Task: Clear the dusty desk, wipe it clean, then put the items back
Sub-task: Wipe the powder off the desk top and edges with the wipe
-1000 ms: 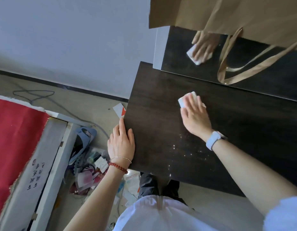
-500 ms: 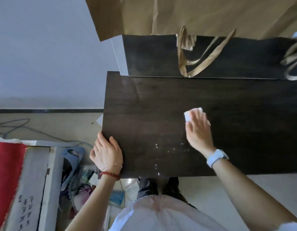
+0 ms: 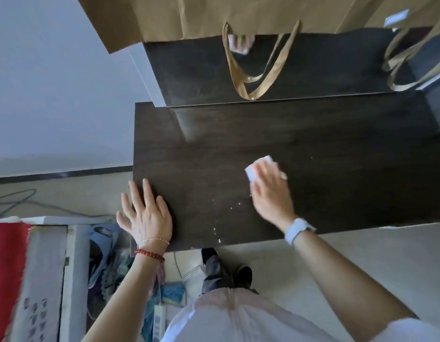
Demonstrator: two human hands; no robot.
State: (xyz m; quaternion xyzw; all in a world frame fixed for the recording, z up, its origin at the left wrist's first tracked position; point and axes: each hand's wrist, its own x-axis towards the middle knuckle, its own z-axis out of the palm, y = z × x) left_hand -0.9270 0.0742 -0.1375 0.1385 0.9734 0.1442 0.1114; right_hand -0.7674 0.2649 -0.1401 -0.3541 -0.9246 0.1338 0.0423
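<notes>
The dark wooden desk (image 3: 337, 169) fills the middle of the head view. My right hand (image 3: 269, 196) presses a folded white wipe (image 3: 254, 170) flat on the desk top, near its middle. Small white specks of dust (image 3: 223, 213) lie on the wood just left of that hand and toward the front edge. My left hand (image 3: 146, 215) rests flat with fingers spread on the desk's front left corner, holding nothing. A glossy dark back panel (image 3: 201, 70) rises behind the desk and mirrors the wiping hand.
Brown paper bags (image 3: 214, 16) with gold ribbon handles (image 3: 253, 70) hang over the back panel. On the floor at left lie a red cloth (image 3: 6, 267), a white board, a slipper (image 3: 100, 240), a cable and assorted clutter. My feet (image 3: 226, 270) stand below the desk's front edge.
My right hand has slid the wipe from the back left part of the desk toward the middle. My left hand stayed at the front left corner and spread its fingers. The view has shifted right.
</notes>
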